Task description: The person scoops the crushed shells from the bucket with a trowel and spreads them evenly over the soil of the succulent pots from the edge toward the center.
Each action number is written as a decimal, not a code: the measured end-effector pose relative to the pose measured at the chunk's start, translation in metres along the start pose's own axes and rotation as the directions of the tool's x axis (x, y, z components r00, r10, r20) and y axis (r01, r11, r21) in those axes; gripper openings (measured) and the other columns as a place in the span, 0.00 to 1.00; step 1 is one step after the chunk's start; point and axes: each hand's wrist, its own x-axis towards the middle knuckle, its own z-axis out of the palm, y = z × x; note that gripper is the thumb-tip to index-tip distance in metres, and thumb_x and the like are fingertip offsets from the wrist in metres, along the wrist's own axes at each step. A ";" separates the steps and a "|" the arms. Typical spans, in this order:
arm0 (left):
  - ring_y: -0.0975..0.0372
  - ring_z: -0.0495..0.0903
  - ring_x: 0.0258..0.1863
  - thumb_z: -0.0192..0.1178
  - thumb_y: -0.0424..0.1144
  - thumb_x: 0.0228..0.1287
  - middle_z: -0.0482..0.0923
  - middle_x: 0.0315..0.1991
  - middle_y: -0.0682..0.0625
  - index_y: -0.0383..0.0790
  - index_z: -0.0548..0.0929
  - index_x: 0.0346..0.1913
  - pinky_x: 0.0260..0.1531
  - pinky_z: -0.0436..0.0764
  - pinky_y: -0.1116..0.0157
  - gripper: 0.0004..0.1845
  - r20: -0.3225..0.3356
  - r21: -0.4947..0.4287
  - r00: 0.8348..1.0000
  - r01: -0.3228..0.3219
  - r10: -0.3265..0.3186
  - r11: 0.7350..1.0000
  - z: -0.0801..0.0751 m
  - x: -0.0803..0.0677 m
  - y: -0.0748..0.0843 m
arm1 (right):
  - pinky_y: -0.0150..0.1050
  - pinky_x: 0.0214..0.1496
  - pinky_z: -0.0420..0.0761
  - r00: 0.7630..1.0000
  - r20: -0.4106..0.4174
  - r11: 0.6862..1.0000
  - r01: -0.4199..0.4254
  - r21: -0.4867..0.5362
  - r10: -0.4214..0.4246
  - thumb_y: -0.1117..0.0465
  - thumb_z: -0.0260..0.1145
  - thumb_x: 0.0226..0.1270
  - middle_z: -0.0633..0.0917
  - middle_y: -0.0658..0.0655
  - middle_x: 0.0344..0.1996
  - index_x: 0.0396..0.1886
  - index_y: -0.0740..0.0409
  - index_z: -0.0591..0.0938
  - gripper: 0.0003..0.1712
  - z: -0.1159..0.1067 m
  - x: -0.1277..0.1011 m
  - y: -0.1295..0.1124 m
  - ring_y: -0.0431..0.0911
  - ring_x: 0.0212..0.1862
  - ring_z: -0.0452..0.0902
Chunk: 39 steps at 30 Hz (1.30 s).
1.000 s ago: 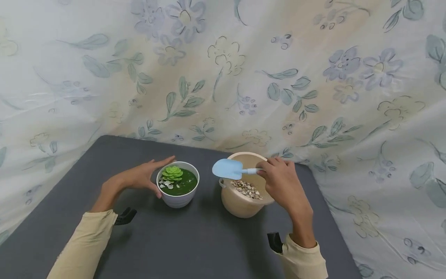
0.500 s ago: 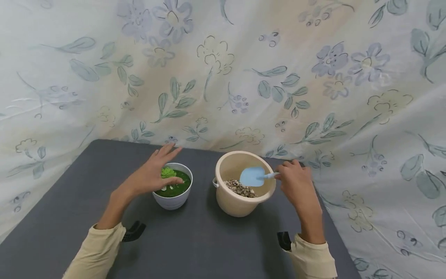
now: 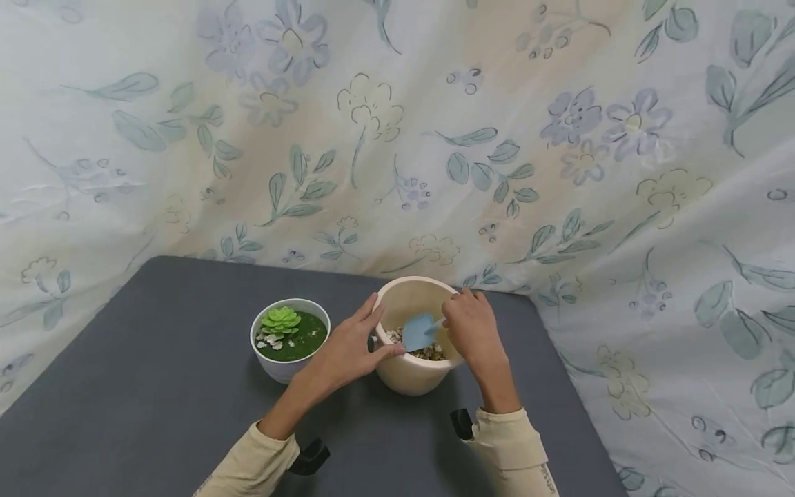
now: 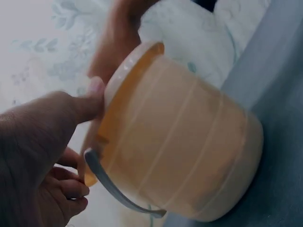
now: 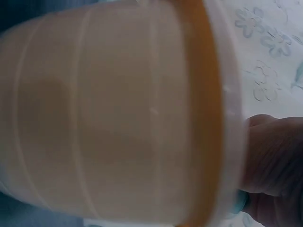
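My right hand (image 3: 475, 331) hides the scoop (image 3: 419, 331) handle; bucket (image 5: 118, 113) fills right wrist view, blurred, cut at 9 o'clock.

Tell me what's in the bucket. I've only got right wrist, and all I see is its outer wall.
Observer: Pebbles lie in the bucket; the head view shows them.
Operator: Right hand holding anything?
Observer: The right hand holds a blue scoop, blade tilted down at the pebbles.
Operator: Left hand?
Observer: The left hand grips the bucket's rim, thumb on it.
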 end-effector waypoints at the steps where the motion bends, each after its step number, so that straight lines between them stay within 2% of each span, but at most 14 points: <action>1: 0.42 0.65 0.79 0.69 0.63 0.65 0.52 0.85 0.39 0.34 0.64 0.80 0.71 0.75 0.44 0.51 -0.011 -0.006 1.000 0.004 -0.004 1.000 0.002 -0.001 0.001 | 0.49 0.47 0.78 1.000 0.007 1.000 -0.002 0.001 0.002 0.67 0.81 0.55 0.88 0.55 0.27 0.24 0.55 0.90 0.07 0.002 0.000 -0.002 0.53 0.39 0.79; 11: 0.43 0.68 0.78 0.72 0.60 0.62 0.54 0.84 0.39 0.34 0.65 0.79 0.69 0.77 0.46 0.51 -0.079 -0.009 0.997 -0.012 0.012 1.000 0.007 -0.012 0.003 | 0.48 0.41 0.72 0.998 0.060 0.999 -0.007 0.038 0.005 0.65 0.81 0.58 0.87 0.54 0.23 0.17 0.52 0.82 0.16 0.011 0.004 -0.014 0.54 0.32 0.76; 14: 0.43 0.69 0.77 0.72 0.59 0.62 0.55 0.84 0.39 0.34 0.65 0.79 0.69 0.78 0.46 0.51 -0.091 0.012 0.996 -0.014 0.015 1.000 0.006 -0.013 0.003 | 0.45 0.39 0.67 0.997 0.072 0.993 0.008 0.115 -0.016 0.66 0.78 0.61 0.76 0.47 0.15 0.11 0.49 0.72 0.26 0.012 0.004 -0.012 0.48 0.26 0.69; 17: 0.42 0.70 0.76 0.71 0.59 0.63 0.55 0.84 0.38 0.34 0.65 0.79 0.68 0.79 0.46 0.51 -0.095 0.040 0.995 -0.022 0.026 0.999 0.004 -0.013 0.004 | 0.44 0.39 0.58 0.996 0.074 0.981 0.035 0.193 -0.050 0.70 0.73 0.64 0.58 0.44 0.14 0.10 0.45 0.61 0.34 0.012 0.005 -0.011 0.43 0.24 0.55; 20: 0.42 0.70 0.76 0.72 0.59 0.62 0.55 0.83 0.38 0.34 0.65 0.79 0.67 0.79 0.46 0.50 -0.096 0.039 0.995 -0.025 0.028 0.999 0.003 -0.013 0.004 | 0.44 0.39 0.55 0.995 0.081 0.974 0.037 0.226 -0.057 0.72 0.69 0.65 0.53 0.44 0.15 0.10 0.44 0.59 0.34 0.012 0.005 -0.010 0.42 0.24 0.50; 22: 0.42 0.70 0.76 0.72 0.58 0.62 0.55 0.83 0.38 0.33 0.65 0.79 0.68 0.79 0.46 0.50 -0.095 0.030 0.995 -0.028 0.031 0.999 0.004 -0.013 0.003 | 0.44 0.39 0.56 0.996 0.080 0.971 0.018 0.239 -0.038 0.73 0.68 0.63 0.56 0.44 0.14 0.09 0.47 0.64 0.31 0.012 0.003 -0.008 0.43 0.24 0.53; 25: 0.43 0.69 0.77 0.73 0.58 0.62 0.55 0.83 0.38 0.34 0.65 0.79 0.69 0.78 0.46 0.51 -0.093 0.016 0.995 -0.026 0.027 1.000 0.005 -0.012 0.003 | 0.45 0.39 0.62 0.998 0.060 0.965 -0.017 0.263 0.001 0.72 0.70 0.62 0.73 0.45 0.14 0.12 0.50 0.79 0.21 0.009 -0.001 -0.004 0.46 0.25 0.66; 27: 0.43 0.68 0.77 0.73 0.58 0.61 0.55 0.84 0.39 0.35 0.65 0.80 0.69 0.77 0.46 0.51 -0.090 0.005 0.996 -0.019 0.020 1.000 0.006 -0.011 0.003 | 0.47 0.41 0.66 0.999 0.037 0.957 -0.037 0.288 0.028 0.71 0.72 0.63 0.85 0.48 0.20 0.19 0.53 0.87 0.14 0.005 -0.006 -0.001 0.50 0.29 0.74; 29: 0.43 0.67 0.78 0.73 0.58 0.61 0.54 0.84 0.39 0.37 0.64 0.80 0.70 0.77 0.46 0.51 -0.086 -0.009 0.996 -0.012 0.011 1.000 0.006 -0.010 0.002 | 0.48 0.43 0.69 0.998 0.017 0.951 -0.058 0.303 0.055 0.68 0.73 0.65 0.91 0.52 0.28 0.27 0.53 0.91 0.09 0.001 -0.009 0.002 0.53 0.33 0.77; 33: 0.43 0.66 0.78 0.72 0.58 0.62 0.53 0.84 0.39 0.38 0.64 0.81 0.70 0.77 0.46 0.50 -0.076 -0.028 0.997 -0.014 0.012 0.999 0.007 -0.006 0.001 | 0.48 0.44 0.69 0.994 0.013 0.940 -0.109 0.324 0.111 0.67 0.74 0.66 0.92 0.55 0.32 0.34 0.55 0.93 0.04 -0.006 -0.014 0.009 0.52 0.34 0.76; 39: 0.42 0.68 0.77 0.73 0.57 0.61 0.55 0.83 0.38 0.40 0.65 0.80 0.68 0.78 0.45 0.50 -0.092 -0.029 0.995 -0.029 0.026 0.999 0.009 -0.002 -0.002 | 0.52 0.47 0.71 0.985 -0.013 0.920 -0.155 0.361 0.171 0.68 0.73 0.66 0.92 0.57 0.33 0.38 0.57 0.93 0.05 -0.011 -0.021 0.020 0.53 0.34 0.76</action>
